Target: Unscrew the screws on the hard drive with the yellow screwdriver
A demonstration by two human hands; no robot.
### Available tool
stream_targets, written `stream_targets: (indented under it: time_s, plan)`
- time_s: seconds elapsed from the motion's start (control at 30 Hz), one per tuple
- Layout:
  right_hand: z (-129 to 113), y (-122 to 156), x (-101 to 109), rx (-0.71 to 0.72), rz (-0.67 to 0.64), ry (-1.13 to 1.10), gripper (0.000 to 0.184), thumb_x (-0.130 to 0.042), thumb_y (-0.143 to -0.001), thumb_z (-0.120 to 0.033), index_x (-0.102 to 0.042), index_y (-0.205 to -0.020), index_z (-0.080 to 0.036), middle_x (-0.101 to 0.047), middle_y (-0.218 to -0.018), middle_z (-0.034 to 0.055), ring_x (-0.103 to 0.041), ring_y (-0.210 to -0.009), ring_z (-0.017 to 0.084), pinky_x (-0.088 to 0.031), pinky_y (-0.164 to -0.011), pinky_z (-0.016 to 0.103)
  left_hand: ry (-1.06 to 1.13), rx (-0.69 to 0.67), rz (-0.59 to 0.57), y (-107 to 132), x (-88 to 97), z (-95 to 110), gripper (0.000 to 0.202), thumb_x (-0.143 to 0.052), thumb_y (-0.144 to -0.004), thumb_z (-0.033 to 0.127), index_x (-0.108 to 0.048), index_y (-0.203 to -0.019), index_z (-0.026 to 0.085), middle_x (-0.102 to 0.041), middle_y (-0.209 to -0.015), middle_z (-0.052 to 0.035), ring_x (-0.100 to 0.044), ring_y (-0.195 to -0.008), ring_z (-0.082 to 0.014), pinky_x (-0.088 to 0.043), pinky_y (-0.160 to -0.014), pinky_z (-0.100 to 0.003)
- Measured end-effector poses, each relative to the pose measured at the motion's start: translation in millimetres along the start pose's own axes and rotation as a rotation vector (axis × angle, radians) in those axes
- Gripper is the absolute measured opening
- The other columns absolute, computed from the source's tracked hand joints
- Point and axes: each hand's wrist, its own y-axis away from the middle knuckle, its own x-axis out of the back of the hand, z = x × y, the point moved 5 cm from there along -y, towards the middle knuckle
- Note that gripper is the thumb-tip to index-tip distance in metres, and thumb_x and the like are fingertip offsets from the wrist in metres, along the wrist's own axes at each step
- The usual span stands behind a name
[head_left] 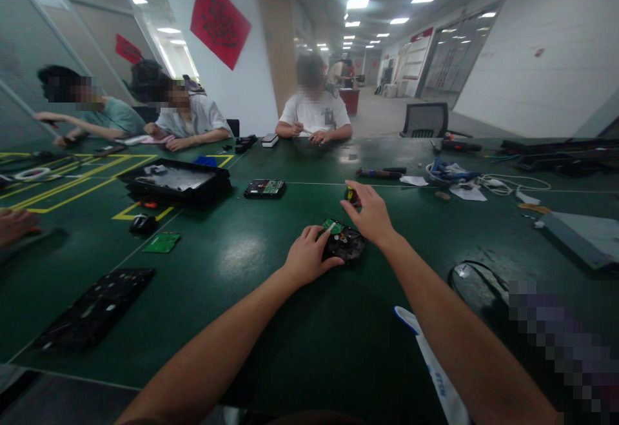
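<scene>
In the head view my left hand grips the left side of a small black device, its fingers at the green circuit board and its thumb along the near edge. The device lies on the green table with its inside parts showing. My right hand is closed around the yellow and black handle of a screwdriver. Its thin shaft points down at the device, beside the circuit board. Whether the tip sits in a screw is too small to tell.
Left of my hands lie a similar opened device, a loose green board, a black panel and stacked black trays. To the right are cables and a grey box. A person sits opposite.
</scene>
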Motion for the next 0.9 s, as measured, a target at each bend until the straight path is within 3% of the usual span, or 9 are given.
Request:
stream_targets:
  time_s: [0.3,0.47,0.7,0.9]
  plan:
    - [3.3,0.0,-1.1,-0.030,0.038,0.019,0.056,-0.056,-0.095,-0.026,-0.051,-0.150,-0.016,-0.065,-0.126,0.0186,-0.067,-0.105,0.032,-0.055,-0.098,0.054,0.001,0.009,-0.006,-0.6,-2.1,-1.7,0.080,-0.063,-0.089,0.074,-0.055,-0.148,0.020,-0.055,-0.142,-0.0161,-0.045,-0.139,-0.0367,-0.047,-0.112,-0.051]
    - [-1.5,0.5,0.6,-0.014,0.028,-0.007,0.046,-0.059,-0.097,-0.031,-0.058,-0.141,-0.020,-0.063,-0.117,0.0148,-0.066,-0.098,0.029,-0.057,-0.092,0.050,0.000,0.006,-0.006,-0.1,-0.6,-0.9,0.081,-0.063,-0.089,0.074,-0.055,-0.148,0.019,-0.054,-0.143,-0.0166,-0.046,-0.138,-0.0365,-0.047,-0.112,-0.051]
    - [1.8,0.7,-2.2,-0.024,0.035,-0.007,0.053,-0.056,-0.095,-0.023,-0.050,-0.147,-0.017,-0.065,-0.125,0.0180,-0.066,-0.103,0.031,-0.055,-0.096,0.052,-0.003,-0.008,-0.004,0.5,0.7,-0.2,0.082,-0.061,-0.090,0.074,-0.054,-0.149,0.018,-0.055,-0.142,-0.0173,-0.046,-0.138,-0.0365,-0.048,-0.112,-0.051]
    - [0.9,0.9,0.2,-0.028,0.031,-0.024,0.042,-0.061,-0.096,-0.032,-0.056,-0.137,-0.024,-0.064,-0.125,0.0145,-0.065,-0.110,0.033,-0.055,-0.095,0.051,0.003,0.010,-0.010,0.1,0.6,-0.2,0.079,-0.064,-0.089,0.072,-0.054,-0.148,0.021,-0.054,-0.143,-0.0162,-0.045,-0.139,-0.0365,-0.047,-0.112,-0.052]
